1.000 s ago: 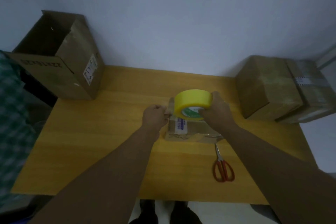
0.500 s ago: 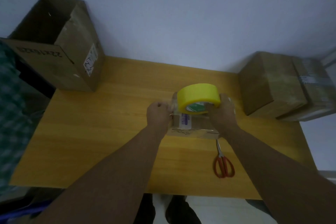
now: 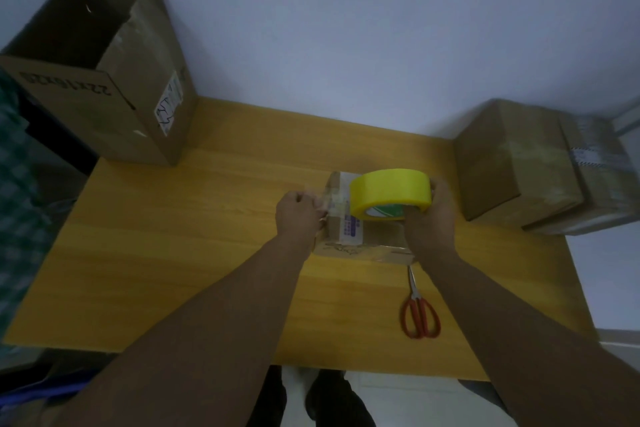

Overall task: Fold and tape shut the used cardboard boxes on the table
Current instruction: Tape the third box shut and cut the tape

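Observation:
A small cardboard box (image 3: 349,230) with a white label lies in the middle of the wooden table (image 3: 194,253). My right hand (image 3: 429,218) grips a yellow roll of tape (image 3: 389,192) just above the box's right part. My left hand (image 3: 299,215) is at the box's left end, fingers curled, pinching the clear free end of the tape (image 3: 329,203) that runs from the roll across the box top. The right side of the box is hidden behind the roll and my right hand.
A tall open cardboard box (image 3: 104,80) stands at the table's back left corner. Two closed taped boxes (image 3: 512,163) sit at the back right. Red-handled scissors (image 3: 419,312) lie near the front edge, right of centre. A checked cloth (image 3: 17,184) hangs at the far left.
The right hand has carried the roll to the right, away from the left hand, drawing out a short stretch of tape over the box. The left hand stays at the box's left end.

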